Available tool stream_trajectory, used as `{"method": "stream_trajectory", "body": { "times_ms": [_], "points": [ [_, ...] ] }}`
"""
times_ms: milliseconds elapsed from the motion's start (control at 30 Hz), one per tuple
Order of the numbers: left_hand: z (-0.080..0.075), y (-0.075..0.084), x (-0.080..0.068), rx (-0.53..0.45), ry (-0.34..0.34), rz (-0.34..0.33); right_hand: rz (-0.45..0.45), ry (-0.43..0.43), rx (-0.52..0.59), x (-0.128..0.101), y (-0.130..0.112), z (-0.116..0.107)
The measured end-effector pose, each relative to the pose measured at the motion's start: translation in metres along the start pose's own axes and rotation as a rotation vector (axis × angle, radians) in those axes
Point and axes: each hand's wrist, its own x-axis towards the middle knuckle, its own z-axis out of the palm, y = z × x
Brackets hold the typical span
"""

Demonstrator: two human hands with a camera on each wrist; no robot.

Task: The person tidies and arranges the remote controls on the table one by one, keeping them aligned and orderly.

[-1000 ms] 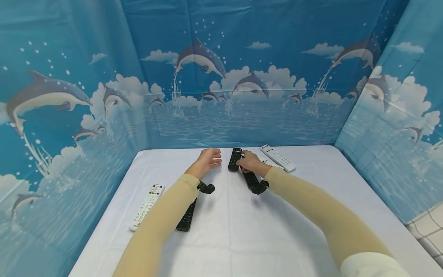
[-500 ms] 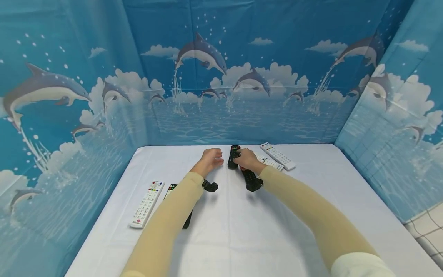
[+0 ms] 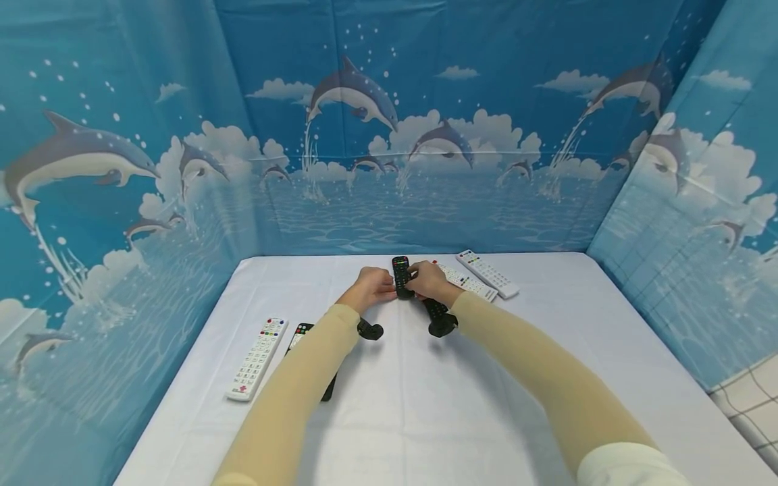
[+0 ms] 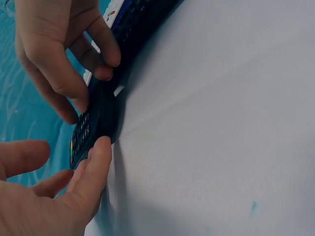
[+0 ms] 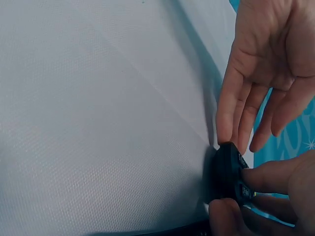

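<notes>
Remote (image 3: 401,277) between hands, mid-table (image 3: 425,405); two remotes (image 3: 480,277) right, two (image 3: 258,358) left.

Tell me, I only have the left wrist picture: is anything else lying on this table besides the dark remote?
Observer: Yes. A white remote lies near the table's left edge.
Visitor: Any others like it?
Observer: Two more white remotes lie beyond the right hand.
Visitor: And what stands behind the table?
Observer: A blue backdrop printed with dolphins and clouds.
Visitor: Does the left hand hold the black remote?
Observer: Its fingertips touch one side; the right hand pinches the other.
</notes>
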Motion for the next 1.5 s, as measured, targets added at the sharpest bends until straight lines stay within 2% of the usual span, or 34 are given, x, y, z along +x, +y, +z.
{"method": "stream_trajectory", "body": {
  "times_ms": [200,500,700,1000,1200,1400,1500],
  "points": [
    [0.005,0.001,-0.001,0.025,0.026,0.006,-0.013,-0.019,0.000,0.003,-0.001,-0.002],
    [0.010,-0.007,0.003,-0.015,0.167,0.003,-0.013,-0.021,0.071,-0.005,-0.002,0.000],
    [0.010,-0.009,0.000,-0.029,0.212,0.022,-0.052,-0.020,0.109,-0.006,-0.003,0.002],
    [0.012,-0.009,0.000,0.044,0.294,0.010,-0.031,-0.051,0.194,-0.015,-0.009,0.002],
    [0.008,-0.008,-0.001,0.063,0.300,0.018,-0.045,-0.076,0.266,-0.021,-0.013,0.001],
    [0.005,-0.008,-0.004,0.105,0.253,0.033,-0.034,-0.084,0.280,-0.022,-0.013,0.000],
    [0.004,-0.008,-0.013,0.110,0.228,0.050,-0.025,-0.102,0.301,-0.024,-0.013,-0.002]
  ]
}}
